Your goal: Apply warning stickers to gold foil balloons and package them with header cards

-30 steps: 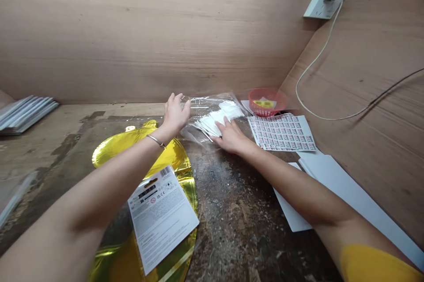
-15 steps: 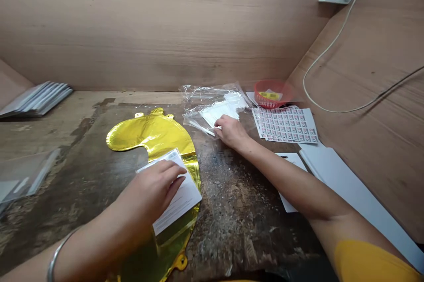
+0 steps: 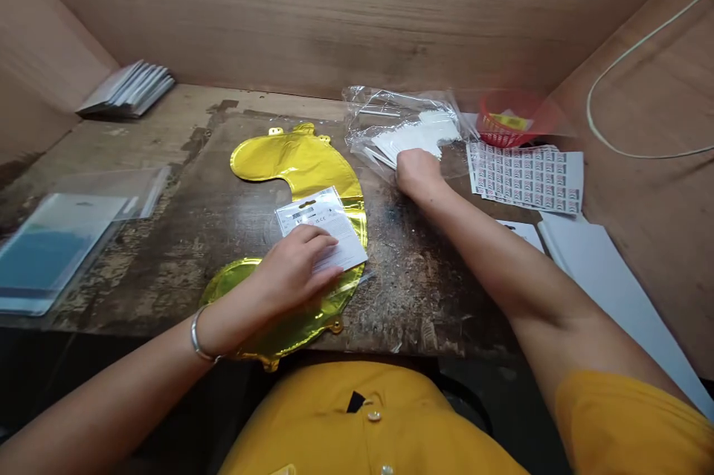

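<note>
From here, left hand [image 3: 298, 263] rests on a printed card [image 3: 335, 216] over gold foil [image 3: 317, 163]; right hand [image 3: 418, 172] meets white slips [image 3: 421, 133], two o'clock.

Shows glossy, creased metallic foil in the curved gold shape [image 3: 326, 163] around nine o'clock, with smooth, paper-like matt stock in the printed card [image 3: 350, 243] on top. Looks like shiny, crinkled plastic in the clear bag [image 3: 365, 97] toward one o'clock; like plastic in the red basket [image 3: 502, 136] at two. Gleams as smooth metal in the bangle [image 3: 196, 337] at eight. Reads as matt cloth in the yellow shirt [image 3: 346, 404] at six, scuffed, rough wood in the tabletop [image 3: 407, 296] at five.
</note>
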A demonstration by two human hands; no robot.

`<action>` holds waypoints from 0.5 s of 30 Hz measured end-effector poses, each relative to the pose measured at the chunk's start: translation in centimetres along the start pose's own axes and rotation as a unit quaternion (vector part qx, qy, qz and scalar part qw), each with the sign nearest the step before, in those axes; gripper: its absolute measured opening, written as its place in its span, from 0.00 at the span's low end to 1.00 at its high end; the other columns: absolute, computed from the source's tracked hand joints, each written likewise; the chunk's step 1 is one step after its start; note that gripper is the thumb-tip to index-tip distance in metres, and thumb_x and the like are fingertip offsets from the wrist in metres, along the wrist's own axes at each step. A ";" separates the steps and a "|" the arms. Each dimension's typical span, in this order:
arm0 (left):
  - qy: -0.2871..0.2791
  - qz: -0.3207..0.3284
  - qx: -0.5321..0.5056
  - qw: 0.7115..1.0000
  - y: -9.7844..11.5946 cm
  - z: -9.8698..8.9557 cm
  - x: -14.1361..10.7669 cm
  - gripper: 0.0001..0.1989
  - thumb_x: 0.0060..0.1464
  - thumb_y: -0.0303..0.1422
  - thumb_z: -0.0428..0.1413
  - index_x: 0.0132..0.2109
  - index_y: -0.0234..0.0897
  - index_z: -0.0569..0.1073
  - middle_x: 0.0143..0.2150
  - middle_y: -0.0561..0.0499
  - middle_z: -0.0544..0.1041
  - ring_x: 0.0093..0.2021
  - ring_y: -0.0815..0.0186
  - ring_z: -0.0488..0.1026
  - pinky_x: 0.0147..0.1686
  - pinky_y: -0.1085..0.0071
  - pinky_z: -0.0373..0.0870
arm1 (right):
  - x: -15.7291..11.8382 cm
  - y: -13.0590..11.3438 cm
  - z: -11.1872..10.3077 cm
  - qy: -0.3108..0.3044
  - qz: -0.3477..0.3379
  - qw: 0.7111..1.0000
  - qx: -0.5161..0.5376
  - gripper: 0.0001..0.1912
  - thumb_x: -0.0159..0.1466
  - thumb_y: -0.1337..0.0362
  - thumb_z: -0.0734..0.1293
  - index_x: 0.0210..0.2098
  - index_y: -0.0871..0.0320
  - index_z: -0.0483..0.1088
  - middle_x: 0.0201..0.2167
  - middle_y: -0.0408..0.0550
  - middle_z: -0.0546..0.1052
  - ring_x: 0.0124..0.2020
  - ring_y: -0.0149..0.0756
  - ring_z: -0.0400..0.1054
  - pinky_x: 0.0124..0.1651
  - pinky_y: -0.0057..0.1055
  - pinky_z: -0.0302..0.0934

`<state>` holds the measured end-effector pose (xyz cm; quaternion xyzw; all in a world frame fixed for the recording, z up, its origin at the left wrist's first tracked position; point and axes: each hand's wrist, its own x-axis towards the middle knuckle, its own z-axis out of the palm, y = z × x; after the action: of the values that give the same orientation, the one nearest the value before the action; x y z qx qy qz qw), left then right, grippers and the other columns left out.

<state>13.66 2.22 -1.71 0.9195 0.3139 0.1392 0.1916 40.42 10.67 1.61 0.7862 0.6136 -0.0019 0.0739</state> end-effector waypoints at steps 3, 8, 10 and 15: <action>0.019 0.015 0.019 1.000 0.1 0.8 0.4 0.28 0.54 0.45 0.59 0.56 0.30 0.70 0.57 0.36 0.71 0.58 0.51 0.67 0.57 0.53 0.66 | -3.0 1.1 -1.4 0.027 0.012 1.000 -0.009 0.18 0.60 0.78 0.61 0.49 0.71 0.72 0.44 0.71 0.77 0.45 0.56 0.73 0.42 0.42 0.65; 0.020 0.022 0.040 0.999 -0.4 2.2 0.7 0.27 0.55 0.45 0.59 0.54 0.28 0.72 0.58 0.34 0.72 0.62 0.47 0.64 0.61 0.53 0.62 | -13.3 3.2 -1.8 0.161 -0.090 0.972 0.145 0.11 0.66 0.64 0.63 0.39 0.61 0.76 0.31 0.53 0.79 0.32 0.42 0.74 0.34 0.35 0.64; 0.020 0.021 0.036 0.999 -0.3 2.1 0.8 0.23 0.57 0.44 0.56 0.51 0.30 0.75 0.55 0.36 0.75 0.60 0.48 0.67 0.60 0.55 0.64 | -17.5 3.0 -1.0 0.191 -0.142 0.930 0.281 0.08 0.65 0.62 0.65 0.36 0.57 0.76 0.31 0.47 0.80 0.30 0.36 0.73 0.32 0.31 0.64; -0.014 -0.002 0.015 1.000 0.3 0.7 1.4 0.17 0.63 0.43 0.49 0.40 0.36 0.77 0.42 0.44 0.80 0.47 0.56 0.75 0.45 0.63 0.70 | -22.8 2.3 0.7 0.181 -0.106 0.895 0.395 0.02 0.62 0.65 0.69 0.32 0.54 0.75 0.27 0.41 0.79 0.28 0.31 0.72 0.31 0.27 0.64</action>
<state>15.15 2.66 -2.02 0.9233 0.3153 0.1213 0.1825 37.02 -11.96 3.31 0.6679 0.6447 -0.1093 -0.3554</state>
